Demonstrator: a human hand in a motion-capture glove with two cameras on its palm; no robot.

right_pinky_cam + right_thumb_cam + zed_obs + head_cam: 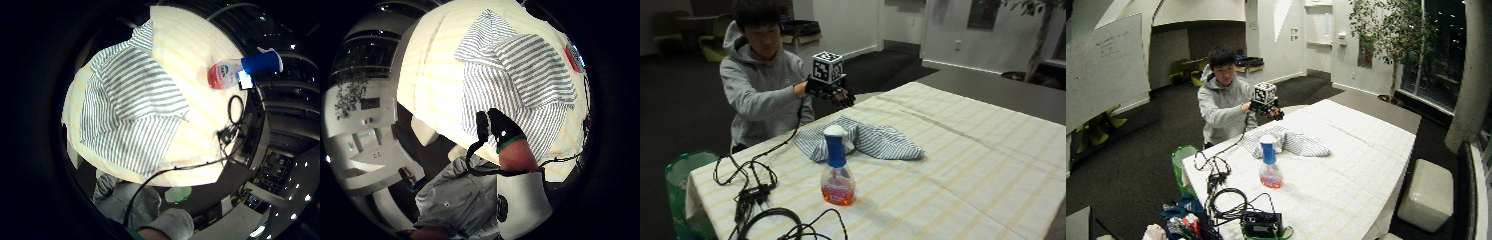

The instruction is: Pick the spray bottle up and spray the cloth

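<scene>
In the outside view the spray bottle (837, 170) is seen standing upright in the lower middle of the frame on the tabletop (986, 165), which is covered with a cream striped tablecloth. Its long axis is vertical: the clear base holding reddish liquid rests on the cloth cover, and the blue neck and white sprayer head point straight up; which way the nozzle faces cannot be told. Just behind it, toward the centre of the frame, the blue-and-white striped cloth (859, 141) lies crumpled on the tabletop. The gloved right hand (832, 92) is held raised in the air in the upper left-centre of the frame, above the far edge of the tabletop and beyond the cloth, well apart from the bottle and touching nothing. Its fingers appear loosely bent with nothing held between them. In the little finger side palm view the bottle (245, 70) shows beside the striped cloth (132, 117). Black cables (753, 192) lie at the lower left.
</scene>
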